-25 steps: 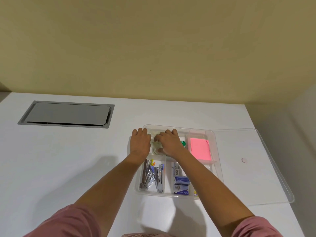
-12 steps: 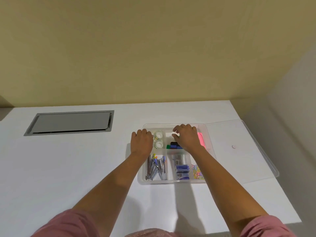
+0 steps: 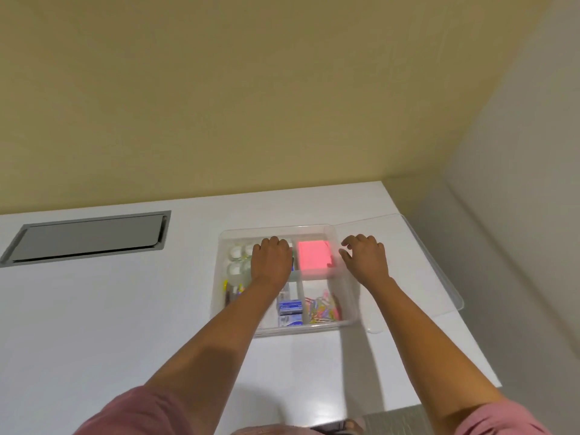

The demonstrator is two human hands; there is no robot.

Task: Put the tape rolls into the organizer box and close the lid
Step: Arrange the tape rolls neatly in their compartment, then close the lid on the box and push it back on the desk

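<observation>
A clear organizer box (image 3: 351, 306) sits on the white table, divided into compartments. Clear tape rolls (image 3: 234, 261) lie in its far-left compartment. My left hand (image 3: 271, 258) rests palm down over the far middle compartment, just right of the rolls, holding nothing. My right hand (image 3: 364, 257) hovers with fingers spread at the box's right wall, over the near edge of the clear lid (image 3: 417, 262), which lies open flat to the right of the box.
The box also holds a pink sticky-note pad (image 3: 314, 257), coloured paper clips (image 3: 323, 310), blue staple boxes (image 3: 290, 312) and pens (image 3: 230, 291). A grey cable hatch (image 3: 88, 238) is set into the table at left. The table's right edge runs beside the lid.
My left hand has moved right from the box's left edge to over the middle compartment. My right hand has moved right off the pink pad to the lid's edge.
</observation>
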